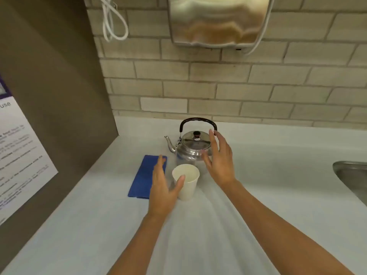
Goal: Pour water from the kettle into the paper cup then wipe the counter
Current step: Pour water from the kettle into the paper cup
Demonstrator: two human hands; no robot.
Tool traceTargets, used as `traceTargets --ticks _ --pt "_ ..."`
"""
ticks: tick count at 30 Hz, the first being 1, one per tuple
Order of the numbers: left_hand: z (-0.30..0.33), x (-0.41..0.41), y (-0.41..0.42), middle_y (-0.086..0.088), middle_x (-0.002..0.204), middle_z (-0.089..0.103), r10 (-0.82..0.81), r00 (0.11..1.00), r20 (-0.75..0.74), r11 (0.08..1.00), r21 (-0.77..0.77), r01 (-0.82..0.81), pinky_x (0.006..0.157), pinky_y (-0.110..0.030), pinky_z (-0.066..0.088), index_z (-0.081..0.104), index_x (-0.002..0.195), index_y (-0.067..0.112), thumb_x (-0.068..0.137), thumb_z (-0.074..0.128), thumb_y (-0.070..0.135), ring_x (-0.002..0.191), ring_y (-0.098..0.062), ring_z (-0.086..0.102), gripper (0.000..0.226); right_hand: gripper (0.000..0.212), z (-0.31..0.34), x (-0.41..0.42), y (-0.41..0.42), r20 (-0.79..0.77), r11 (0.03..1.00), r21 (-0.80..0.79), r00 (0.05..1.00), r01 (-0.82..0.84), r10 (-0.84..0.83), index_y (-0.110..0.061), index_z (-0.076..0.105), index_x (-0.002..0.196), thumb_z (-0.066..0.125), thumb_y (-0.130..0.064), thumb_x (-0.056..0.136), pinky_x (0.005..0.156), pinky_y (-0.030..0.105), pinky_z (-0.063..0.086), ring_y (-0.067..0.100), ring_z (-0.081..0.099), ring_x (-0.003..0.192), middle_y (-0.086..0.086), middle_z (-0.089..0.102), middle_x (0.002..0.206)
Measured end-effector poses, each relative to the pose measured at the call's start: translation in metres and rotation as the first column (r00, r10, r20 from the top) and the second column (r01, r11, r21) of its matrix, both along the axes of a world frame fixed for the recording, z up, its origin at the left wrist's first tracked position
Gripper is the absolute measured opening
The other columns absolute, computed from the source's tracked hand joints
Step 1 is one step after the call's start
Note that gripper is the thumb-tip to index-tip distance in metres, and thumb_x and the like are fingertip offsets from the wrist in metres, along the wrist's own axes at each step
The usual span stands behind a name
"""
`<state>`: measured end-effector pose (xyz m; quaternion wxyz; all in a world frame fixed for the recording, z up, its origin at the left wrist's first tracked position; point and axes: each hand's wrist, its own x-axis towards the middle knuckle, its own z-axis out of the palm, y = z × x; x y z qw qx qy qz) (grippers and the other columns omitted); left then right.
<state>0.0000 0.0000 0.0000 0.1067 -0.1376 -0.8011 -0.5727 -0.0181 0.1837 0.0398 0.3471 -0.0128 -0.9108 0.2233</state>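
A shiny steel kettle (190,147) with a dark arched handle stands on the white counter (268,175), its spout pointing left. In front of it stands a white paper cup (187,184), upright and seemingly empty. Left of the cup lies a folded blue cloth (143,175). My left hand (163,192) is open beside the cup, thumb near its rim, fingers over the cloth's right edge. My right hand (219,159) is open with fingers spread, just right of the kettle's body, holding nothing.
A brown side panel (59,96) with a printed notice walls off the left. Beige brick tiles back the counter. A metal wall dispenser (218,22) hangs above. A white cord (113,22) dangles at top left. A steel sink's rim (351,175) shows at the right edge.
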Motion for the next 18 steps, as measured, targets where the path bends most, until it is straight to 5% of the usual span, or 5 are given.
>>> traceTargets --ticks 7,13,18 --pt "-0.031 0.001 0.009 0.033 0.128 0.043 -0.167 0.951 0.261 0.984 0.107 0.144 0.096 -0.023 0.032 -0.013 0.127 0.064 0.059 0.073 0.063 0.120 0.010 0.041 0.110 0.059 0.039 -0.065 0.012 0.041 0.996 0.085 0.999 0.025 -0.028 -0.019 0.029 0.143 0.052 -0.037 0.091 0.107 0.050 0.033 0.035 0.036 0.131 0.020 0.034 0.145" --pt "-0.030 -0.008 0.011 0.031 0.125 0.044 -0.184 0.938 0.293 0.982 0.097 0.162 0.096 -0.022 0.036 -0.004 0.135 0.057 0.052 0.082 0.055 0.119 0.008 0.043 0.120 0.046 0.063 -0.109 0.028 0.351 0.982 0.135 0.933 -0.129 0.074 -0.035 0.040 0.136 0.047 -0.045 0.091 0.092 0.047 0.047 0.032 0.053 0.110 0.014 0.058 0.118" --pt "-0.030 -0.012 0.014 0.033 0.128 0.036 -0.155 0.952 0.263 0.988 0.023 0.155 0.096 -0.020 0.034 0.002 0.132 0.060 0.055 0.083 0.048 0.117 0.008 0.040 0.112 0.032 0.068 -0.121 0.035 0.326 0.969 0.080 0.924 -0.236 0.198 -0.034 0.059 0.119 0.052 -0.043 0.089 0.092 0.042 0.049 0.024 0.061 0.109 0.003 0.068 0.118"
